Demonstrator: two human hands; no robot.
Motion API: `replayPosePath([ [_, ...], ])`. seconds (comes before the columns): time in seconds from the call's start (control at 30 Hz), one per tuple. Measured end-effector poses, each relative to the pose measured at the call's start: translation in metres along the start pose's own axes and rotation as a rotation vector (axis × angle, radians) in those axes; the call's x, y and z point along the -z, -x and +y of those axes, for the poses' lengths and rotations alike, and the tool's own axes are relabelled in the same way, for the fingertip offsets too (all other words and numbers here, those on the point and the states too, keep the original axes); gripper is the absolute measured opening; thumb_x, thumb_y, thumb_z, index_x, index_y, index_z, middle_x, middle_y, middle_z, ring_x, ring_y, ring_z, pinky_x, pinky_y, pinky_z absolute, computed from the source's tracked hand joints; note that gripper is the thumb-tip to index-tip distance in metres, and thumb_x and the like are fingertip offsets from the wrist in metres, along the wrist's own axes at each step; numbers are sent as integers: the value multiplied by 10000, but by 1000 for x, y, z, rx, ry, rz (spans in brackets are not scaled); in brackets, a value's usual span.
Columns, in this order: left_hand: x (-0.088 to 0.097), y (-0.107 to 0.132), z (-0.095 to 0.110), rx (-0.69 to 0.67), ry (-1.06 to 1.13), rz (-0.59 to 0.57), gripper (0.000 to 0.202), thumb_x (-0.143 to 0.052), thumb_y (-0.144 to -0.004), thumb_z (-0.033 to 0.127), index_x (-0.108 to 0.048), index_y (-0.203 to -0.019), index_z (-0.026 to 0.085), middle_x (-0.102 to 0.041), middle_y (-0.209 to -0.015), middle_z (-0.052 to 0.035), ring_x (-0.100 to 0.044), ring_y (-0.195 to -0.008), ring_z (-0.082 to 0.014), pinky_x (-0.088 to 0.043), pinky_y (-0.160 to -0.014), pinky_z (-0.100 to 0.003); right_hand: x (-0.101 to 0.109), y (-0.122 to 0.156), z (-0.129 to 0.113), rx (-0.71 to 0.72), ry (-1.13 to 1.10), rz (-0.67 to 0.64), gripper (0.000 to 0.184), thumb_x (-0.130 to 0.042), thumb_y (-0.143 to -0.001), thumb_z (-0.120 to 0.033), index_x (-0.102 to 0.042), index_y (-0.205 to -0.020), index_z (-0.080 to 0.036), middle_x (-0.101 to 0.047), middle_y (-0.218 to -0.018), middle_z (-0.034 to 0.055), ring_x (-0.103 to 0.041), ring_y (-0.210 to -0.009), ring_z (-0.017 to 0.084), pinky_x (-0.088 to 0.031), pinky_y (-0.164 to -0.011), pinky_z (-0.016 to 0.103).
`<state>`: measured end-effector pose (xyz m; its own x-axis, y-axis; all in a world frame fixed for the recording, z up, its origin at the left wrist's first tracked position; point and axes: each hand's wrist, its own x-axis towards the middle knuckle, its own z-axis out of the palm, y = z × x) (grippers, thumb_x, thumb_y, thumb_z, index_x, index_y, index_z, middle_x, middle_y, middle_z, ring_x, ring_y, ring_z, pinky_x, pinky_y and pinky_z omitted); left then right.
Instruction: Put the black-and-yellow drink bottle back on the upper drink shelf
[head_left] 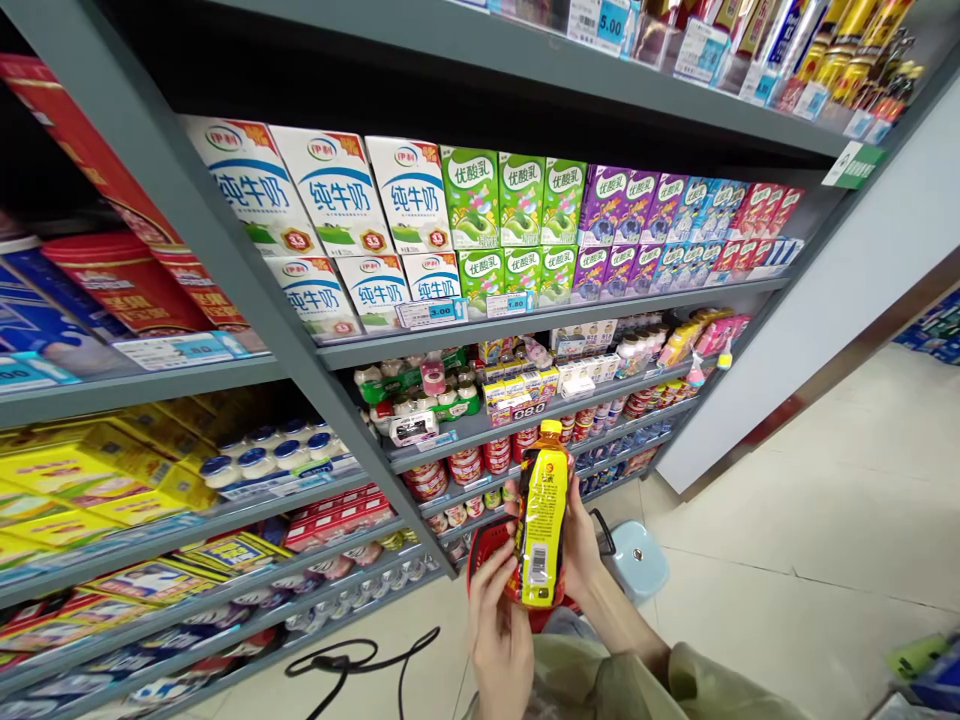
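A yellow bottle (541, 520) is held upright in both hands, just in front of the lower shelves (525, 415) and above a red basket (491, 545) on the floor. The left hand (499, 625) is wrapped around the bottle's lower part, fingers curled onto its side; the right hand (581, 540) is closed around the middle from the other side.

The bottle is judged to be full, so moderately heavy, and its glossy plastic wrap is likely slick. The body looks stiff enough for a firm squeeze, not fragile. A grip at the mid-body, as now, seems safest; the narrow neck under the orange cap offers a second hold.

Seen: a yellow label, dark red base, barcode turned toward the camera.
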<state>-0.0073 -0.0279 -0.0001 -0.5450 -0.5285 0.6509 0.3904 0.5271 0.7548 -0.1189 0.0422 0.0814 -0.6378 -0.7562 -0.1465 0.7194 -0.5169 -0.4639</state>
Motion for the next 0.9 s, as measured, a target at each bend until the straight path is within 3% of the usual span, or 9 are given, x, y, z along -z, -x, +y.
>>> replayPosePath([
  [0.2,-4,12,-9,214,169,100,349,-651,-1030,248,-678,-1375,286,-718,-1383,-74,-701,-1282,-163,-566,-1078,-211,-3,0,0,106,-23,81,797,-958,-612,-709,-778,-1217,-223,-807,-1208,120,-741,-1165,369,-626,-992,547],
  [0.27,-3,17,-17,350,225,127,362,-715,-999,335,-704,-1356,271,-730,-1390,-95,-718,-1266,-205,-589,-1055,-243,-2,-1,-1,136,-37,92,774,-968,-610,-696,-784,-1202,-232,-793,-1263,119,-720,-1224,374,-607,-1037,558],
  [0.37,-1,19,-24,588,367,72,468,-812,-917,417,-722,-1351,267,-718,-1427,-120,-707,-1297,-276,-623,-1033,-313,3,-3,-5,176,-62,96,731,-924,-670,-732,-783,-1193,-241,-754,-1363,124,-676,-1314,376,-570,-1094,581],
  [0.43,-1,16,-23,755,524,51,552,-881,-835,423,-723,-1350,301,-705,-1456,-104,-690,-1326,-306,-640,-1025,-354,7,-5,-8,193,-71,83,722,-884,-716,-752,-769,-1226,-254,-717,-1432,123,-643,-1367,374,-546,-1119,601],
  [0.6,-3,9,-9,1092,821,142,631,-952,-680,313,-746,-1272,379,-668,-1513,-37,-738,-1241,-314,-667,-989,-443,18,-8,-12,250,-32,50,791,-864,-751,-751,-701,-1376,-294,-639,-1540,120,-580,-1445,363,-515,-1152,611],
  [0.8,-2,13,-14,1218,881,235,638,-980,-623,305,-762,-1222,341,-781,-1308,-50,-788,-1061,-258,-646,-1031,-502,13,-6,-15,236,8,20,685,-870,-787,-700,-741,-1330,-303,-699,-1459,97,-616,-1399,348,-561,-1110,550],
  [0.9,-2,15,-15,1237,879,229,690,-997,-616,333,-737,-1256,331,-753,-1371,-59,-772,-1142,-279,-640,-1045,-490,9,-6,-16,219,16,8,650,-873,-776,-708,-771,-1260,-285,-710,-1440,102,-622,-1388,353,-575,-1089,537],
])
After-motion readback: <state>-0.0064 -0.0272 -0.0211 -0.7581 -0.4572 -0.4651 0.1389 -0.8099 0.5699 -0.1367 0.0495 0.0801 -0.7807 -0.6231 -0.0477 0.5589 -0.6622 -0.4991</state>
